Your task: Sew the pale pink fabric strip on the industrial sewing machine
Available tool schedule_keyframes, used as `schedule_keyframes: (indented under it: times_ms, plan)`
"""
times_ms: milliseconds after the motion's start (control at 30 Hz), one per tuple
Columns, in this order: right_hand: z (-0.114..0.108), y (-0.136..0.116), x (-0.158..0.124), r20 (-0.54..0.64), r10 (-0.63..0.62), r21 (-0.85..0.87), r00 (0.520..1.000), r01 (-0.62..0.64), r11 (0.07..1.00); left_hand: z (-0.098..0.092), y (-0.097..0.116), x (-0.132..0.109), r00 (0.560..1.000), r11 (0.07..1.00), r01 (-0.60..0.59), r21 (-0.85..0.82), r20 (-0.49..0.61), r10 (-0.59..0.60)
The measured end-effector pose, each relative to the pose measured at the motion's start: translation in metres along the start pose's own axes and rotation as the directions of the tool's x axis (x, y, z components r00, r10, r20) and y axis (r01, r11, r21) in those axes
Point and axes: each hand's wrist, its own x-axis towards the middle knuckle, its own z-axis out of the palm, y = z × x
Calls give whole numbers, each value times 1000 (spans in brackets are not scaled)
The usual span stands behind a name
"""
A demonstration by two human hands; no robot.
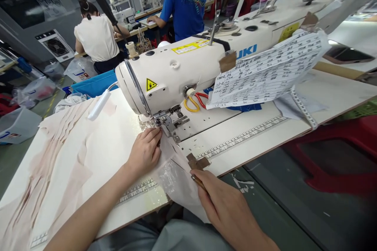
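My left hand [146, 150] rests with bent fingers pressed together on a sheer pale fabric [181, 186], right at the presser foot [161, 120] of the white sewing machine [165, 74]. In my right hand [222, 200] is an awl [199, 182] with a wooden handle, its thin metal spike pointing up and left over the fabric. From the presser foot the cloth runs toward me and hangs over the table's front edge. My left fingers partly hide the cloth by the needle.
Pale pink fabric pieces [55, 153] lie across the left of the table. A handwritten sheet [265, 74] leans on the machine, near yellow-handled [192, 104] and red-handled tools. Tape measures line the front edge. A red stool [338, 157] stands right; two people sit or stand behind.
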Motion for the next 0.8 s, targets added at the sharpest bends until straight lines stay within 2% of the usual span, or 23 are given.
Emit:
schedule_keyframes:
  times_ms: [200, 433, 633, 800]
  plan:
    - [-2, 0, 3, 35, 19, -39, 999, -18, 999, 5, 7, 1, 1000, 993, -1, 116, -8, 2]
    - [-3, -5, 15, 15, -20, -172, 1000, 22, 985, 3, 10, 3, 999, 993, 17, 116, 38, -22]
    - [-4, -5, 20, 105, 7, -200, 994, 14, 980, 2, 13, 2, 998, 990, 43, 135, 46, -49]
    - [-1, -6, 26, 143, 36, -204, 989, -6, 979, 0, 17, 0, 998, 990, 19, 139, 52, -26]
